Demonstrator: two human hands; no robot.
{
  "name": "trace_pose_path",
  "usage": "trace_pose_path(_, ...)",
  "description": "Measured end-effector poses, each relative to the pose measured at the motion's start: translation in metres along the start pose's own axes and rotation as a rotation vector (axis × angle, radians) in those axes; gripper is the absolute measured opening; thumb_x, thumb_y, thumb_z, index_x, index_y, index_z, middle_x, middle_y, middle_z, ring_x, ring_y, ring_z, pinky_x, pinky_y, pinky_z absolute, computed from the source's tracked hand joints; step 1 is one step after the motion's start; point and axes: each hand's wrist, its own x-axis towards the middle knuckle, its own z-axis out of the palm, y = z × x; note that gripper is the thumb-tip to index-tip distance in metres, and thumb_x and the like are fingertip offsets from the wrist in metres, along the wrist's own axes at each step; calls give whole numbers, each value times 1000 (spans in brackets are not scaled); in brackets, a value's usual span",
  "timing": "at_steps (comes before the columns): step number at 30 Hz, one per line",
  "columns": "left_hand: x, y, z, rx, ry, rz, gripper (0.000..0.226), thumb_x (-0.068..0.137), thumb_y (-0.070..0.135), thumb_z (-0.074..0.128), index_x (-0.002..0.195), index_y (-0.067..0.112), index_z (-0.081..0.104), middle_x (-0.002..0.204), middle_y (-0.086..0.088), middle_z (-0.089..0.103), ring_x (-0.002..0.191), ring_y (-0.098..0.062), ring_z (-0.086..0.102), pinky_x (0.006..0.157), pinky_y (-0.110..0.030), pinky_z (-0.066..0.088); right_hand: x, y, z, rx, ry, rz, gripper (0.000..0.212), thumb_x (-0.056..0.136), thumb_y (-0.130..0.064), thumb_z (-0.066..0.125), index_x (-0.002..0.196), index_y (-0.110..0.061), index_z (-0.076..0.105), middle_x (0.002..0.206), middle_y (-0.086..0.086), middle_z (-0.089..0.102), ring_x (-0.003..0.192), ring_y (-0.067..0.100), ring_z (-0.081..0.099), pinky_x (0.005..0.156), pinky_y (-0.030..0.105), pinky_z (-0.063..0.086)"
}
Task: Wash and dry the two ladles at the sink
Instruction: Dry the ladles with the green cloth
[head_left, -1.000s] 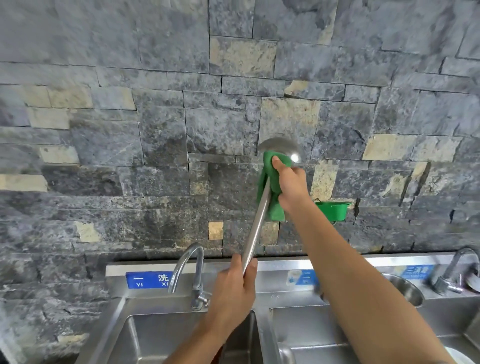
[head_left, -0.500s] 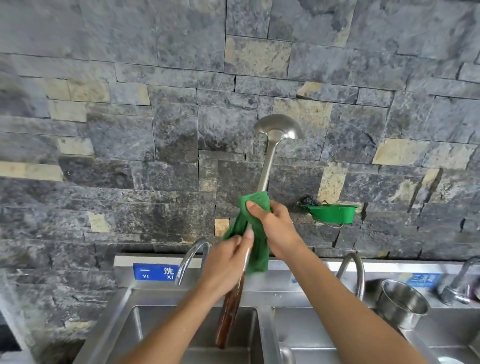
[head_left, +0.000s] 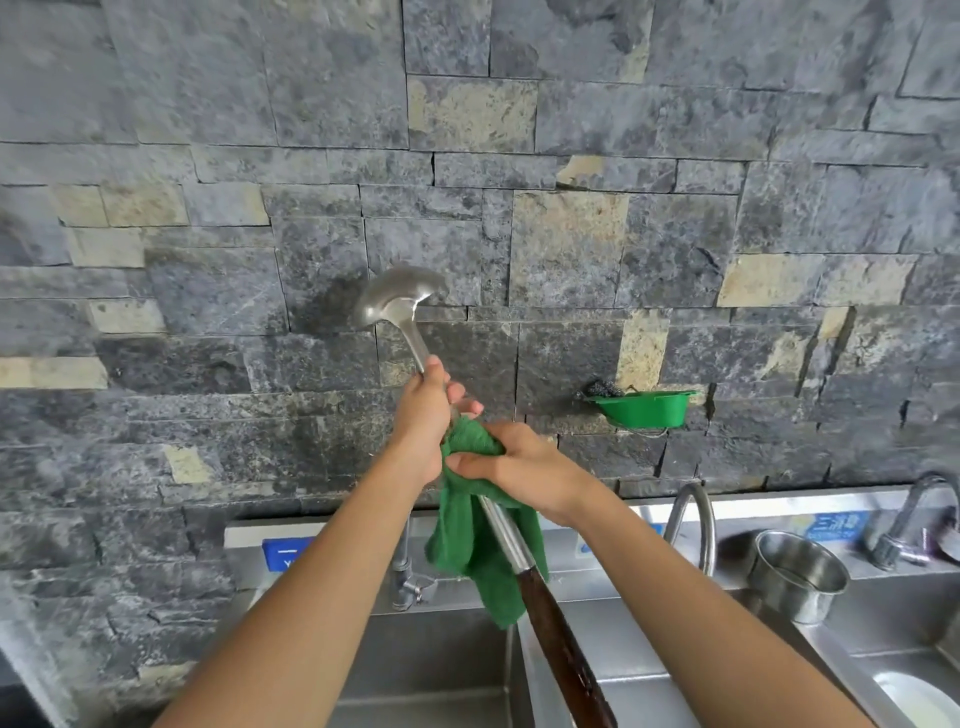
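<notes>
A steel ladle (head_left: 397, 306) with a dark wooden grip stands tilted above the sink, bowl up against the stone wall. My left hand (head_left: 423, 426) grips its metal shaft just below the bowl. My right hand (head_left: 524, 470) holds a green cloth (head_left: 467, 545) wrapped round the shaft lower down, and the cloth hangs over the sink divider. The wooden grip (head_left: 566, 654) points down toward me. Only one ladle is in view.
Steel sink basins (head_left: 415, 670) lie below, with curved taps (head_left: 696, 525) behind them. A steel pot (head_left: 795, 574) stands on the right ledge beside another tap (head_left: 909, 525). A green basket (head_left: 644, 408) with a scourer hangs on the wall. A white dish (head_left: 914, 701) shows at bottom right.
My left hand has moved up the shaft from the wooden grip to just under the bowl. My right hand slid the green cloth down from the bowl to the lower shaft.
</notes>
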Motion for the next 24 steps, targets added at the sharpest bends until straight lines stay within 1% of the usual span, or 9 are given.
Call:
trace_pose_path(2,7,12,-2,-136,98,4,27,104,38,44,93,15,50,57,5,46,43,-12,46,56,-34,58,-16,8,-3,-86,-51,29,12,92,-19,75,104,-17,74,96,-2,80,94,14,76,85,24,57)
trace_pose_path(4,15,29,-9,-164,206,49,25,105,35,44,91,15,48,61,5,41,39,-6,36,37,-21,40,-37,23,-7,-178,-79,37,8,90,-26,77,97,-25,73,88,-10,78,84,4,73,77,19,54)
trace_pose_path(5,19,36,-14,-170,251,75,25,105,34,43,89,16,48,62,6,39,37,-5,33,33,-19,32,-48,31,-12,-212,-76,28,9,89,-28,78,95,-25,71,83,-11,76,78,3,71,73,18,53)
trace_pose_path(8,25,44,-30,-216,346,113,25,105,33,43,87,16,48,63,6,38,35,-4,30,33,-18,27,-75,46,-32,-214,-105,20,13,90,-27,78,96,-21,69,76,-11,68,71,5,63,67,21,50)
trace_pose_path(13,22,38,-39,-334,446,100,29,105,33,42,83,15,46,63,5,37,35,-6,28,34,-19,24,-87,40,-50,-241,-88,19,10,90,-24,79,97,-20,72,77,-14,70,73,0,65,71,18,49)
trace_pose_path(17,11,13,-21,-345,454,54,33,106,33,41,80,14,45,59,4,35,34,-7,26,32,-20,23,-62,17,-40,-670,-24,-76,24,81,-38,83,74,-30,62,67,-14,63,63,-3,59,62,14,42)
trace_pose_path(19,7,3,-12,-331,455,53,33,106,33,41,79,13,44,59,3,36,35,-7,27,33,-20,22,-51,14,-28,-814,-14,-129,32,82,-38,81,72,-28,53,65,-12,58,60,-1,54,55,15,36)
trace_pose_path(21,7,0,-13,-342,471,62,31,106,33,41,82,14,45,59,3,36,37,-8,27,34,-21,23,-49,21,-25,-870,11,-142,31,84,-40,79,80,-27,51,71,-8,59,62,9,55,55,19,36)
trace_pose_path(24,7,5,-27,-354,521,94,32,105,35,40,82,14,47,60,3,37,35,-7,28,35,-21,27,-63,38,-41,-895,56,-69,34,81,-49,78,98,-30,56,85,-7,66,75,17,60,69,24,42)
